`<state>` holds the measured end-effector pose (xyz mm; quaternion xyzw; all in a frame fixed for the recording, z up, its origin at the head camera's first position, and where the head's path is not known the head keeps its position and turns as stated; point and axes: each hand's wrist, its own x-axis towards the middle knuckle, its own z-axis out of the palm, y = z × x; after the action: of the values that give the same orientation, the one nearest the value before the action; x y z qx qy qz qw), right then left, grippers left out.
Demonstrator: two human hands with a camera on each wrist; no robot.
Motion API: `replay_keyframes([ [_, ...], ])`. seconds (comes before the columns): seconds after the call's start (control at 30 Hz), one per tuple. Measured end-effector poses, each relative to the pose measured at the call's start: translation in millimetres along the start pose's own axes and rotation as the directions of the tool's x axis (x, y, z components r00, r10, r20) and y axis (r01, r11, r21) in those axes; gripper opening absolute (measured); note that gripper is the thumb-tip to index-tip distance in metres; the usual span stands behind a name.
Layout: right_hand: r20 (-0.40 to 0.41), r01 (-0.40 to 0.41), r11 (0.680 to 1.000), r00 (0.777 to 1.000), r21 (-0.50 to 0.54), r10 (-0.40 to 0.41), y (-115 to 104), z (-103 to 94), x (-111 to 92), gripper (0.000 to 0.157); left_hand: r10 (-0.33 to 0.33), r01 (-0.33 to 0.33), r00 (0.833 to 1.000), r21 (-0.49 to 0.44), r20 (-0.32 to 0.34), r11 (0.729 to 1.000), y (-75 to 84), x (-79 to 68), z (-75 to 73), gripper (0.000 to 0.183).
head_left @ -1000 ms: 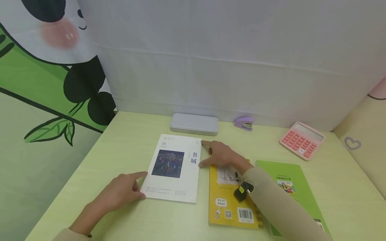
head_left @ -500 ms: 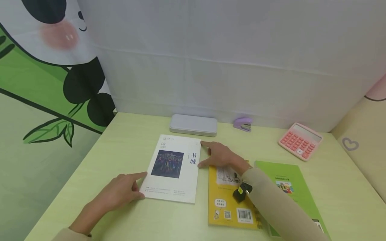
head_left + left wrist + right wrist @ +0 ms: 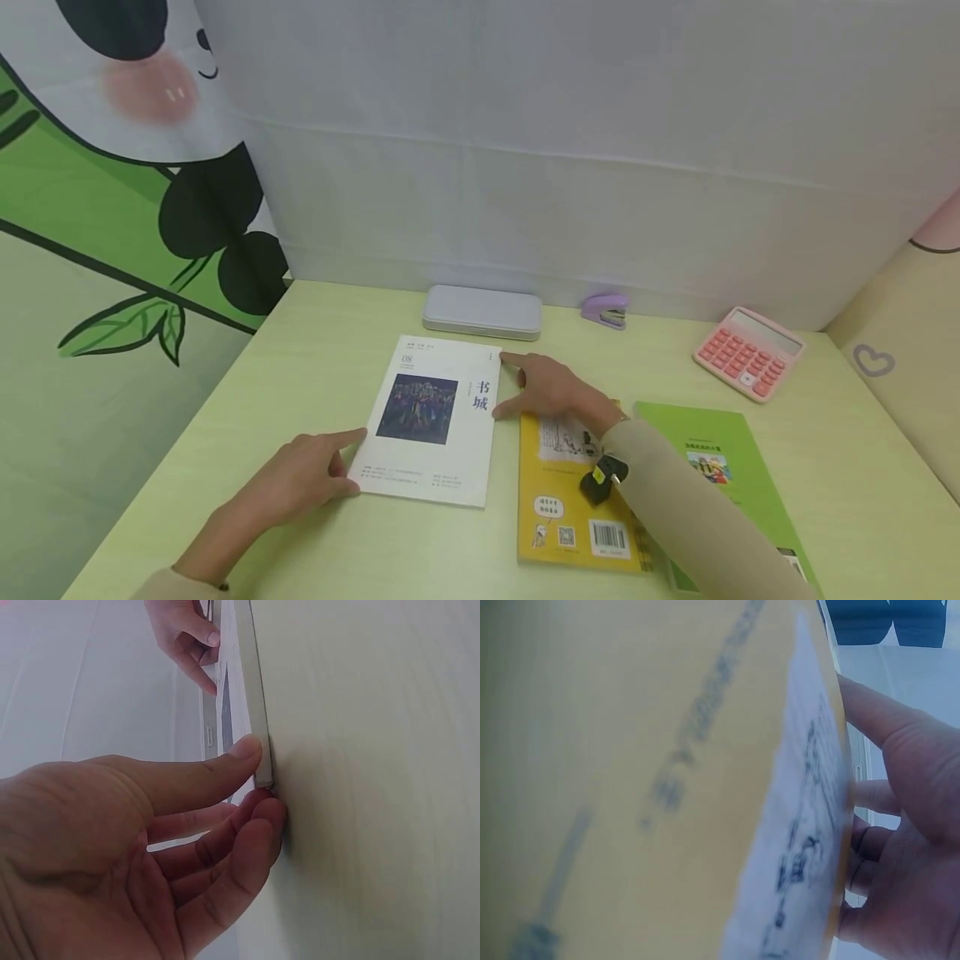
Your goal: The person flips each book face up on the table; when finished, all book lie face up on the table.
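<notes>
A white book [image 3: 423, 467] with a dark picture on its cover lies flat on the table. At its left edge, my left hand [image 3: 296, 479] touches it with the index fingertip and thumb. In the left wrist view that thumb [image 3: 247, 748] rests against the book's edge [image 3: 253, 697], near a corner, and the other fingers are bent. Opposite, my right hand [image 3: 551, 385] touches the right edge with index finger and thumb spread apart. Under the right wrist lies a yellow book [image 3: 558, 479], partly covered by the forearm; it fills much of the right wrist view.
A green book [image 3: 731, 429] lies to the right, partly under the right sleeve [image 3: 690, 508]. Behind the white book are a grey flat case [image 3: 482, 310] and a purple stapler [image 3: 604, 309]. A pink calculator [image 3: 750, 353] sits at the back right, near the cloth wall [image 3: 562, 208].
</notes>
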<state>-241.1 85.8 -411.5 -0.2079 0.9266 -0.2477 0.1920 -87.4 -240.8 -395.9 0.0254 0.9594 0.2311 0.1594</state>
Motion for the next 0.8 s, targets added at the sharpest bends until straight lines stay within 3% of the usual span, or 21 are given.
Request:
replay_keyframes([
  [0.5,0.011,-0.044,0.998,0.999,0.037,0.044,-2.2,-0.6,-1.9,0.102,-0.011,0.011,1.0,-0.007,-0.007,1.0,-0.4,-0.5,2.2,0.073],
  [0.8,0.013,-0.031,0.998,0.999,0.046,0.03,-1.7,-2.4,-2.0,0.101,-0.005,0.005,1.0,-0.014,-0.007,1.0,-0.5,0.2,1.8,0.073],
])
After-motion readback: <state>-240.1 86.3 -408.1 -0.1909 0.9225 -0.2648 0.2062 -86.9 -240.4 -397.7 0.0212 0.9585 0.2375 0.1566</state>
